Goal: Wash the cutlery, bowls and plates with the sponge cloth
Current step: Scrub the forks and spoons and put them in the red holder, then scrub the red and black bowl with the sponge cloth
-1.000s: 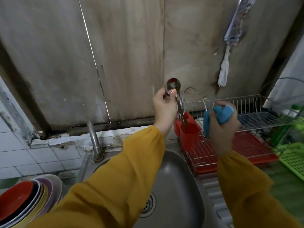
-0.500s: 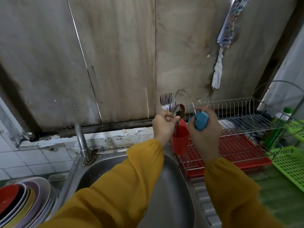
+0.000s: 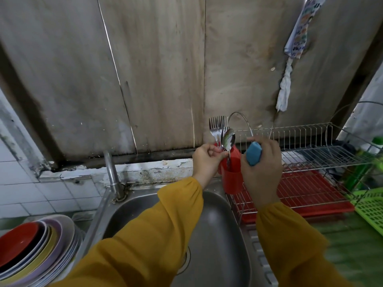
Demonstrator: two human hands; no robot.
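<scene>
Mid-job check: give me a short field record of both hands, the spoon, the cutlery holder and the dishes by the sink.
left hand: pinches the spoon by its handle, bowl end up
spoon: handle reaches down into the red cutlery holder
red cutlery holder: at the sink-side end of the dish rack; forks stand in it, tines up
right hand: grips the blue sponge cloth
stack of plates and bowls: left of the sink, red one on top
</scene>
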